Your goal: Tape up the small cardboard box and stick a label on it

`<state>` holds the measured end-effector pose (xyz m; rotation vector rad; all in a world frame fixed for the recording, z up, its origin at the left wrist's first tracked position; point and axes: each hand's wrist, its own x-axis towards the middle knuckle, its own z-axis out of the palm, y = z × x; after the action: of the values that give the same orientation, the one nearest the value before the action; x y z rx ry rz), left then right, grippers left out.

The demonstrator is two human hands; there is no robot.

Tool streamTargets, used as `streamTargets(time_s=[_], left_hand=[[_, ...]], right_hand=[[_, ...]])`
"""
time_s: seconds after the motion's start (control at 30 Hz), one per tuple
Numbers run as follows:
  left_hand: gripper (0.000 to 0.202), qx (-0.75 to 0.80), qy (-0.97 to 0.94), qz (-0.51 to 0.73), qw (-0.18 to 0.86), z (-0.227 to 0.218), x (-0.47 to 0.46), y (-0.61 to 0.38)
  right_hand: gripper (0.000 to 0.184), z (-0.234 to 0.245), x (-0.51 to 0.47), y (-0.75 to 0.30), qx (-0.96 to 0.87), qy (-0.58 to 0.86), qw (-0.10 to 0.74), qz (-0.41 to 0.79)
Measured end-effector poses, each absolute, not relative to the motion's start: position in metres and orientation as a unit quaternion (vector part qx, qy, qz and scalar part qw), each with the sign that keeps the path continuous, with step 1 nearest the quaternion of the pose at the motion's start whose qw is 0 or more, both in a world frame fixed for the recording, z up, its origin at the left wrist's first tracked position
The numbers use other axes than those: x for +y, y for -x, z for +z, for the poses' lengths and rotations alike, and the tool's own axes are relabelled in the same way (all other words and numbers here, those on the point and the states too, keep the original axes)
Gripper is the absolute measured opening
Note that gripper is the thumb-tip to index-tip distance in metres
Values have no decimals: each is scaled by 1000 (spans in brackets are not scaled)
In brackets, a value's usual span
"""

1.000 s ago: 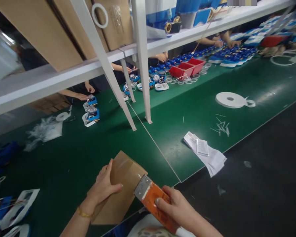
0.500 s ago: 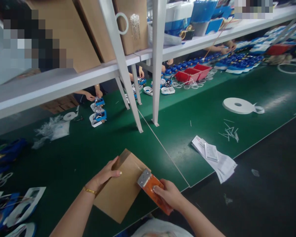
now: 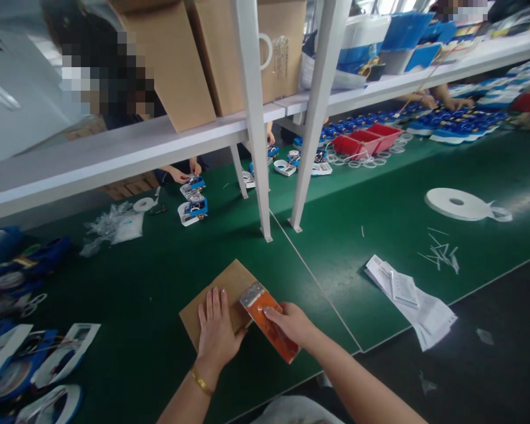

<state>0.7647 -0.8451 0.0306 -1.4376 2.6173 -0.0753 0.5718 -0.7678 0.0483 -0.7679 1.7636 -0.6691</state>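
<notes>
A brown piece of cardboard (image 3: 235,274) lies flat on the green tabletop in front of me. My left hand (image 3: 218,330) rests on it, palm down with the fingers stretched out; a gold bracelet circles the wrist. In my right hand (image 3: 291,327) is a flat orange tool with a grey metal end (image 3: 269,324), the thumb pressed on its top face. The metal end lies over the right edge of the cardboard; whether it touches cannot be made out.
White papers (image 3: 410,300) overhang the front edge at right, near a white tape roll (image 3: 457,203). Blue-and-white parts (image 3: 48,359) lie at left. Shelf legs (image 3: 258,176) stand ahead, under cartons (image 3: 172,70). Across the table, co-workers' hands (image 3: 188,174) handle parts beside red bins (image 3: 366,141).
My left hand has moved from the cardboard's upper left edge onto its middle, fingers now flat. The cardboard has turned and lies flatter. The whole view has shifted.
</notes>
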Motion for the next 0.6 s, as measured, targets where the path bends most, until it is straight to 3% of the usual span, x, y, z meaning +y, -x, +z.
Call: streamTargets(time_s=[0.13, 0.33, 0.6], left_hand=[[88, 886, 457, -25, 69, 29, -853, -770], [91, 879, 467, -33, 90, 39, -848, -765], [96, 863, 472, 23, 182, 62, -865, -756]], right_hand=[[39, 39, -743, -573, 728, 328, 530, -285], [52, 3, -692, -586, 719, 317, 523, -331], [38, -9, -715, -592, 729, 307, 515, -329]])
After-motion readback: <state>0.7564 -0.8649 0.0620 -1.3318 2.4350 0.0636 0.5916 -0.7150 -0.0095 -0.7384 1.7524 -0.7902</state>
